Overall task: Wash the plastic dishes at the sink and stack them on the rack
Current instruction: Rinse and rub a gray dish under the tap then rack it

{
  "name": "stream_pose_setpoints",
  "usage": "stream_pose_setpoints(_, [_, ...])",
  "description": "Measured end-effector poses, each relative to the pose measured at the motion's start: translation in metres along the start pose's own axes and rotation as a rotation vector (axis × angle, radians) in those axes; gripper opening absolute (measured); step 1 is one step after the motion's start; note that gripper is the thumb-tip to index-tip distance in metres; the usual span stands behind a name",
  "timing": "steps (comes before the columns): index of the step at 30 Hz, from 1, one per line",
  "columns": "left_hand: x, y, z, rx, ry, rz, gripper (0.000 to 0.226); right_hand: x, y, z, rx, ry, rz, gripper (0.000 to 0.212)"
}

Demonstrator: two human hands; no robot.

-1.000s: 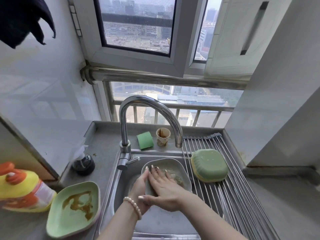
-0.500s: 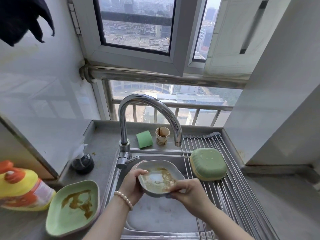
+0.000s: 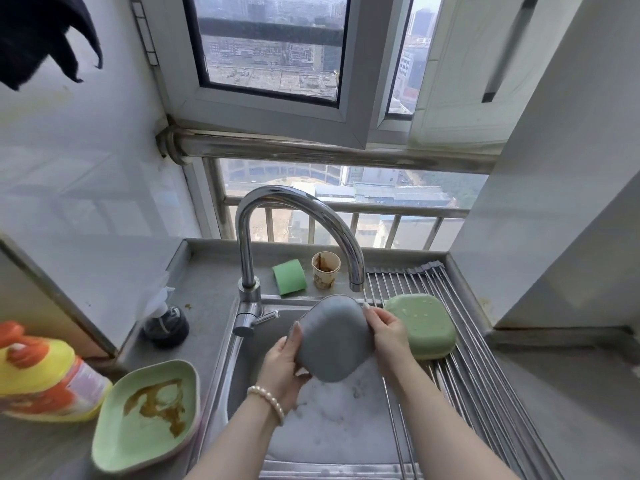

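I hold a grey plastic bowl (image 3: 332, 337) over the sink (image 3: 339, 427), turned so its underside faces me. My left hand (image 3: 282, 367) grips its left rim and my right hand (image 3: 388, 332) holds its right edge. A green plastic bowl (image 3: 420, 325) lies upside down on the metal roll-up rack (image 3: 485, 375) just right of my right hand. On the counter at the left sits a green plate (image 3: 149, 414) smeared with brown sauce.
The curved faucet (image 3: 298, 233) arches over the sink, its spout just above the grey bowl. Behind it stand a green sponge (image 3: 289, 277) and a stained paper cup (image 3: 325, 270). A dark soap dispenser (image 3: 166, 323) and a yellow-orange detergent bottle (image 3: 45, 372) stand at the left.
The grey bowl went from lying in the sink under my right hand, to held face-up, to flipped over with its underside toward me.
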State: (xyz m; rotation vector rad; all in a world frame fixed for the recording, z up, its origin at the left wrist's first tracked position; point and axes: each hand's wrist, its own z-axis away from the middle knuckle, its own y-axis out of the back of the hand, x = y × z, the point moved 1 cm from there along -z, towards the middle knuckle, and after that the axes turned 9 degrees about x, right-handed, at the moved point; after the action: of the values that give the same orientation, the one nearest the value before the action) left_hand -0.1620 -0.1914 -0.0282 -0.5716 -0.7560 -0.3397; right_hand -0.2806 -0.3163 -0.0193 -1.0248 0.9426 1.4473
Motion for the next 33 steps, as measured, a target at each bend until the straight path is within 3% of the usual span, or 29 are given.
stream_pose_setpoints(4, [-0.007, -0.014, 0.007, 0.038, 0.082, 0.217, 0.038, 0.002, -0.032, 0.011, 0.144, 0.432, 0.653, 0.042])
stream_pose_setpoints(8, [0.000, -0.019, -0.005, 0.083, 0.125, 0.395, 0.046, 0.017, -0.063, 0.049, -0.293, 0.840, 1.012, 0.075])
stream_pose_setpoints(11, [0.005, -0.003, -0.011, 0.162, 0.221, 0.442, 0.055, 0.035, -0.044, 0.069, -0.444, 1.234, 1.153, 0.059])
stream_pose_setpoints(14, [0.002, 0.010, -0.022, 0.306, 0.285, 0.422, 0.058, 0.048, -0.005, 0.058, -0.519, 1.418, 1.191, 0.055])
stream_pose_setpoints(16, [-0.003, 0.005, -0.020, 0.383, 0.244, 0.394, 0.044, 0.036, 0.004, 0.044, -0.401, 1.314, 1.195, 0.060])
stream_pose_setpoints(18, [-0.006, -0.006, -0.012, 0.422, 0.209, 0.305, 0.036, 0.016, -0.010, 0.040, -0.305, 1.054, 1.189, 0.072])
stream_pose_setpoints(20, [-0.005, -0.012, -0.004, 0.414, 0.179, 0.231, 0.035, 0.008, -0.034, 0.049, -0.289, 0.998, 1.254, 0.076])
stream_pose_setpoints(23, [-0.001, -0.014, 0.000, 0.397, 0.105, 0.100, 0.037, 0.013, -0.045, 0.068, -0.407, 1.276, 1.256, 0.052])
stream_pose_setpoints(26, [0.003, -0.011, -0.004, 0.400, 0.039, 0.075, 0.039, 0.019, -0.035, 0.050, -0.398, 1.486, 1.150, 0.047])
stream_pose_setpoints(28, [0.001, -0.009, -0.012, 0.451, -0.060, -0.113, 0.048, 0.006, -0.035, 0.039, -0.322, 1.336, 1.143, 0.047])
stream_pose_setpoints(31, [0.015, -0.017, -0.005, 0.461, -0.161, -0.331, 0.054, -0.016, -0.044, 0.033, -0.204, 0.958, 1.065, 0.053])
stream_pose_setpoints(33, [0.025, -0.021, -0.001, 0.453, -0.228, -0.376, 0.056, -0.024, -0.045, 0.028, -0.173, 0.737, 1.000, 0.042])
